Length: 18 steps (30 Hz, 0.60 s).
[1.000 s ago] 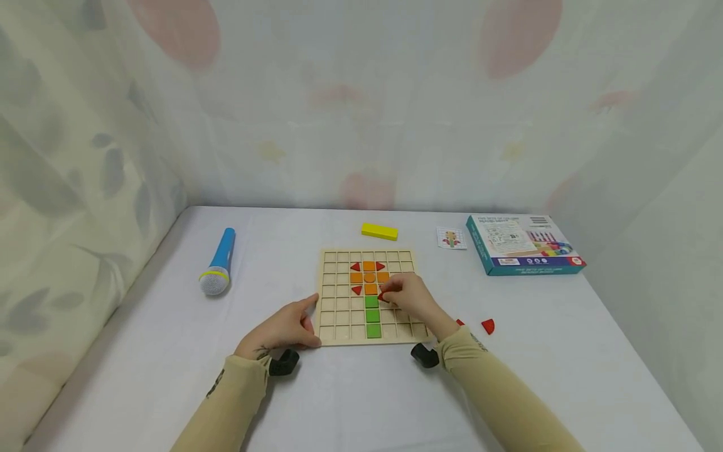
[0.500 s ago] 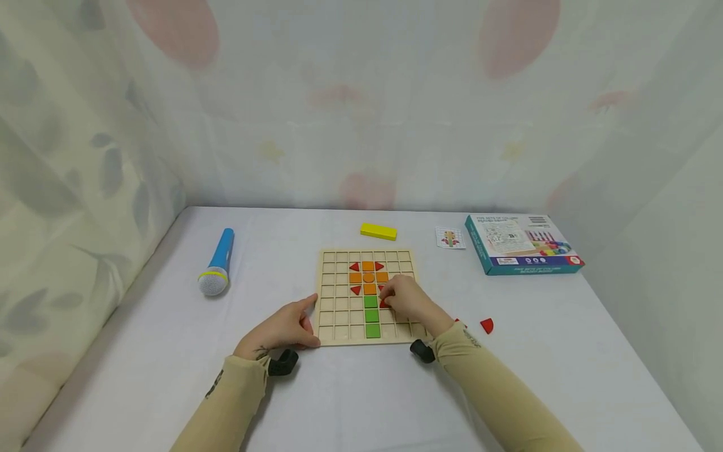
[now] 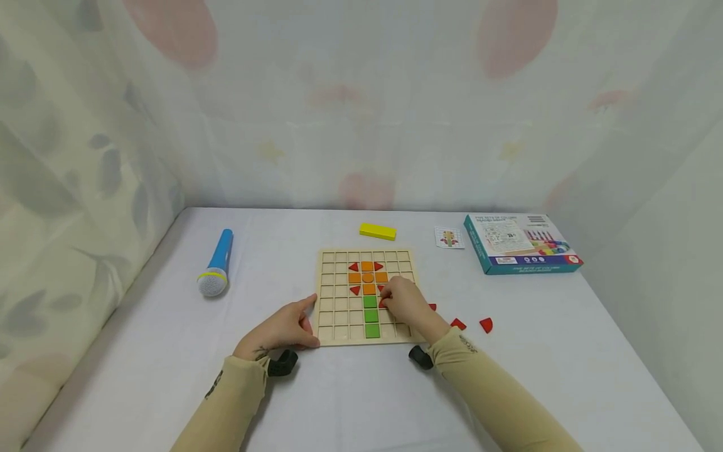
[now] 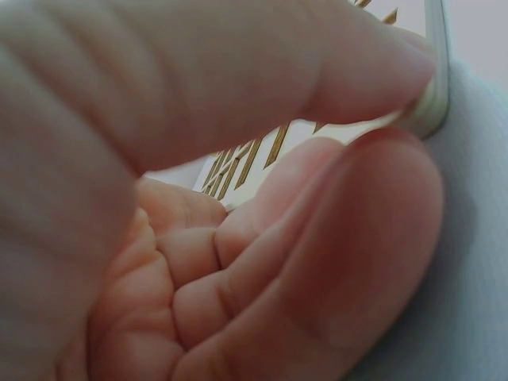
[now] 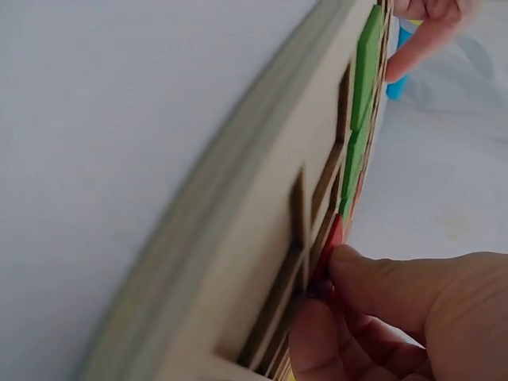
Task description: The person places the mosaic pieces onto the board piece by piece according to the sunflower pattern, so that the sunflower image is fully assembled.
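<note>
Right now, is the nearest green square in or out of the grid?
In: that green square fills a cell in the bottom row of the wooden board.

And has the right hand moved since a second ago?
Yes, slightly: against the wooden board, the right hand has shifted toward the near edge and a little left.

The tan sleeves [image 3: 217,408] bear dark markings [image 3: 214,383] beside black wrist cameras [image 3: 283,363].
</note>
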Motion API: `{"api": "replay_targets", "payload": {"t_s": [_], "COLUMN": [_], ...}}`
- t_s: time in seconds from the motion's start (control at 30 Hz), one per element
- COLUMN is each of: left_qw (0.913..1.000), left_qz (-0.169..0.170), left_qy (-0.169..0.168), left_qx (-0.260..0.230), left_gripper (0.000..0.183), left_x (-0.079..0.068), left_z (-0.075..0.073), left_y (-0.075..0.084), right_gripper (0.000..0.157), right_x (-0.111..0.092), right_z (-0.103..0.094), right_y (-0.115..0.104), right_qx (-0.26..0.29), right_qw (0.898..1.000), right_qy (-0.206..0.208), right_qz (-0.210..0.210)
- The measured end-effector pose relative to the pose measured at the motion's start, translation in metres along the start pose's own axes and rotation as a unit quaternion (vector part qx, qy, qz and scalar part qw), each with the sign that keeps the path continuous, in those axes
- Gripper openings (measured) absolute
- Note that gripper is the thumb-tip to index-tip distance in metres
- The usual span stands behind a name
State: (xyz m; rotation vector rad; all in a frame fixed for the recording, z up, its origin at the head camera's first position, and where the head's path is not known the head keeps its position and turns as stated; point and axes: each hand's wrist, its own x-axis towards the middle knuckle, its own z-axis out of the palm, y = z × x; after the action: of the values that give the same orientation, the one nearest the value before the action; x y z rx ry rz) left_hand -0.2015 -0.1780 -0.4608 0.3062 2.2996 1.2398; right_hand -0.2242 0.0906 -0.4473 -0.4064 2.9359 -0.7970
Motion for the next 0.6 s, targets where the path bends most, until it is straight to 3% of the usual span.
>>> {"api": "replay_targets", "payload": {"t_s": [0.17, 0.37, 0.47, 0.6], "left_qw": [1.0, 1.0, 1.0, 1.0], "left_qz": [-0.001, 0.001, 0.001, -0.005], "left_qy": [0.001, 0.0, 0.001, 0.003], "left_qx": [0.003, 0.001, 0.002, 0.005], "left_gripper": [0.104, 0.104, 0.104, 0.104], "left_x": [0.002, 0.002, 0.002, 0.002], "left_z": [0.0, 0.0, 0.0, 0.0], "left_y": [-0.001, -0.003, -0.003, -0.003], "right_gripper": [0.007, 0.019, 0.023, 0.028], "right_x": [-0.004, -0.012, -0.017, -0.025], "right_z": [-0.007, -0.043, -0.058, -0.063], "right_y": [-0.001, 0.016, 0.031, 0.048], "right_qx": [-0.013, -0.004, -0.015, -0.032], "right_qw": [1.0, 0.996, 0.992, 0.984], "right_qy": [0.008, 0.023, 0.004, -0.047], "right_qz": [0.016, 0.084, 0.122, 0.168]}}
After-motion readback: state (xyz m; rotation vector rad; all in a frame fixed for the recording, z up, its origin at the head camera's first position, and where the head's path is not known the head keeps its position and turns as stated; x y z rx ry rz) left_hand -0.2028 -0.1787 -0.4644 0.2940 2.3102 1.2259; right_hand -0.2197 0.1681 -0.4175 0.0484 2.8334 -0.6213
